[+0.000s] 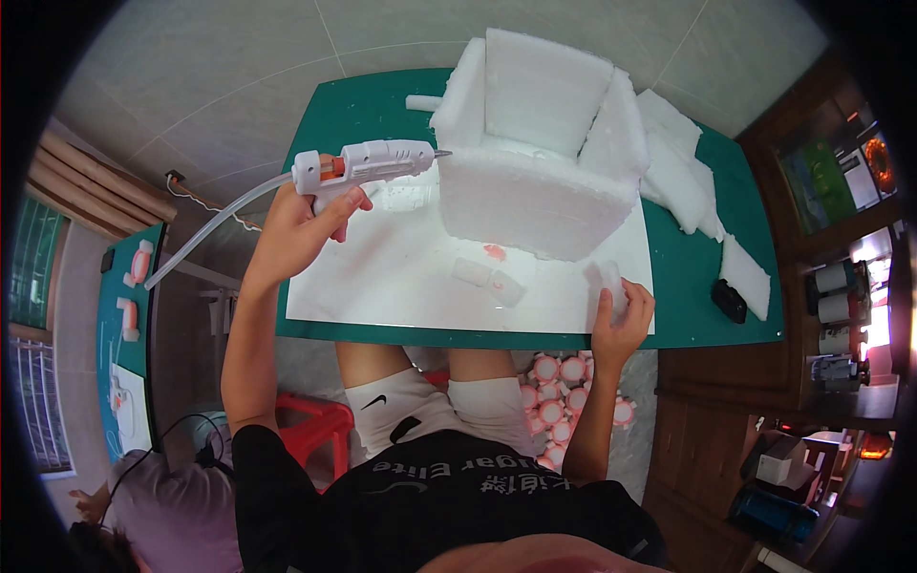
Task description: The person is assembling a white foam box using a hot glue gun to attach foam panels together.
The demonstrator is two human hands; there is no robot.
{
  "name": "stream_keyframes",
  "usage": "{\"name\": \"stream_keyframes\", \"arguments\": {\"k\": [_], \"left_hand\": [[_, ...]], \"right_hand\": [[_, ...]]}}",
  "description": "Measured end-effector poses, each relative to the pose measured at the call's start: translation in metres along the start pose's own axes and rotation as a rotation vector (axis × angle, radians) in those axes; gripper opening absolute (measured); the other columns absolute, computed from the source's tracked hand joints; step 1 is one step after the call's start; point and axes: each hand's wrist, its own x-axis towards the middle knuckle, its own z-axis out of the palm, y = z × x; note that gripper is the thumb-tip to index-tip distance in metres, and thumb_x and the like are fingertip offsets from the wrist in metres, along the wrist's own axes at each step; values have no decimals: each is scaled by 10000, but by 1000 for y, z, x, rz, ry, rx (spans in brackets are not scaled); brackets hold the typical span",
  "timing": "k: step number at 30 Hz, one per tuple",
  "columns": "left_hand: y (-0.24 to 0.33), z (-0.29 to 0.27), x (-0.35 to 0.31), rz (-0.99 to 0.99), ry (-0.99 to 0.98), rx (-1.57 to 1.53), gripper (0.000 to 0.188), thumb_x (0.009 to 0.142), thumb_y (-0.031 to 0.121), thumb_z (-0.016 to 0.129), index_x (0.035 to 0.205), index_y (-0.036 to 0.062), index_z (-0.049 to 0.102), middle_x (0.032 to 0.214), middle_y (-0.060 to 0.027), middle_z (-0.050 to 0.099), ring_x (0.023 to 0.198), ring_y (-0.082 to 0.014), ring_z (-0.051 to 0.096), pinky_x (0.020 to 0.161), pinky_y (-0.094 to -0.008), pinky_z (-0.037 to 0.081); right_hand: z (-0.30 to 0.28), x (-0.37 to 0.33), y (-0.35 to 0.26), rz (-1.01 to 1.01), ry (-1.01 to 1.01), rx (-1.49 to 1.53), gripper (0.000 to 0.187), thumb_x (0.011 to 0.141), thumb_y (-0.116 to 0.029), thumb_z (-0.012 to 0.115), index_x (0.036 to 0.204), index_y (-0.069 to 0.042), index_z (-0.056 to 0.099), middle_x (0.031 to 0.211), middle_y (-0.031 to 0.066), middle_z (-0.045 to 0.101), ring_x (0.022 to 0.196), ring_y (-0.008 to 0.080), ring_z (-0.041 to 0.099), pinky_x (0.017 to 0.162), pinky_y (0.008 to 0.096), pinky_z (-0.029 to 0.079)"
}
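Observation:
My left hand (pixel 304 229) is wrapped round a white hot glue gun (pixel 387 160). A long, pale glue stick (pixel 215 229) curves out of its back end. The gun's metal tip points right, close to the left front corner of an open white foam box (pixel 535 205); whether it touches cannot be told. At the right end of the white sheet (pixel 382 296), my right hand (pixel 626 320) has its fingers curled round a small whitish piece (pixel 606 277), blurred against the sheet. A small translucent piece (pixel 487 282) lies in front of the box, near a pink spot (pixel 494 251).
Loose foam sheets (pixel 683 177) lie right of the box on the green table (pixel 683 306), with a black object (pixel 729 301) nearer. Several pink-and-white round items (pixel 554 411) sit below the table. A red stool (pixel 320 430) stands behind; another person (pixel 177 506) sits at lower left.

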Motion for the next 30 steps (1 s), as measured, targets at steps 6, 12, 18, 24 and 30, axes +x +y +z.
{"name": "stream_keyframes", "arguments": {"k": [6, 12, 18, 24, 30], "left_hand": [[0, 1, 0, -4, 6, 53, 342, 977, 217, 598, 1234, -4, 558, 896, -80, 668, 592, -66, 511, 533, -235, 416], [-2, 2, 2, 16, 48, 30, 339, 983, 232, 601, 1225, -2, 558, 859, -69, 654, 585, -67, 514, 546, -234, 425], [-2, 5, 2, -18, 69, 39, 346, 981, 243, 613, 1217, -5, 563, 839, -63, 647, 584, -63, 517, 551, -232, 424], [-5, 7, 2, -36, 75, 75, 346, 982, 251, 613, 1206, -7, 566, 811, -48, 626, 580, -62, 515, 547, -235, 421], [0, 9, 1, 69, 57, -35, 319, 962, 197, 613, 1203, -7, 562, 930, -112, 693, 598, -70, 527, 563, -228, 446]], "right_hand": [[-1, 0, 2, -2, -10, -9, 275, 850, -84, 728, 1094, 12, 645, 1100, 168, 585, 1001, 328, 593, 870, 403, 490], [-1, 0, 0, -2, -21, -14, 274, 853, -90, 732, 1093, 12, 648, 1102, 169, 585, 999, 329, 593, 867, 402, 491], [-1, 1, 4, 3, -26, -1, 275, 854, -89, 731, 1098, 9, 650, 1105, 169, 585, 1009, 329, 591, 879, 405, 487], [-1, 0, 6, 6, -33, -7, 286, 850, -88, 732, 1108, 5, 651, 1112, 164, 588, 1025, 328, 588, 879, 403, 485], [-3, 1, 5, -2, -36, -14, 291, 844, -87, 736, 1108, -1, 651, 1115, 160, 591, 1034, 328, 584, 889, 404, 479]]}}
